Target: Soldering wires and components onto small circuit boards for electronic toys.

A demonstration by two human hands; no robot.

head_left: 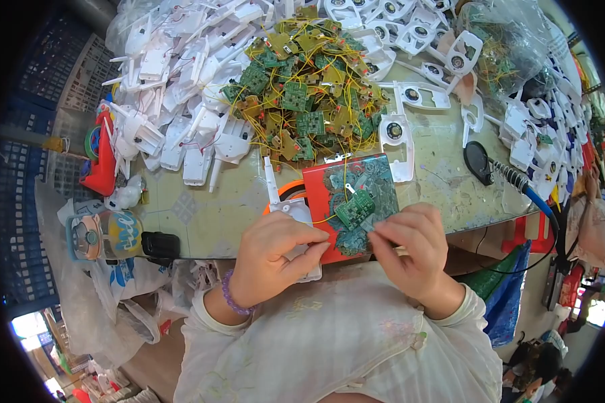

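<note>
A green circuit board (355, 209) with a yellow wire sits over a red block (319, 187) whose top carries a worn grey-green patch. My left hand (272, 252) is closed in a pinch at the block's left side, close to the wire. What its fingertips hold is too small to make out. In a pinch too, my right hand (413, 252) grips a small flat grey-green piece (369, 225) at the board's lower right corner. Under my left hand lies a white plastic housing (292, 209), partly hidden, beside an orange ring (290, 190).
Beyond the block rises a heap of wired circuit boards (309, 101). White plastic housings (188, 134) are piled at left, white frames with speakers (417, 94) at right. A coiled tool holder (511, 176) stands right; a bottle (107, 235) and black case (160, 246) sit left.
</note>
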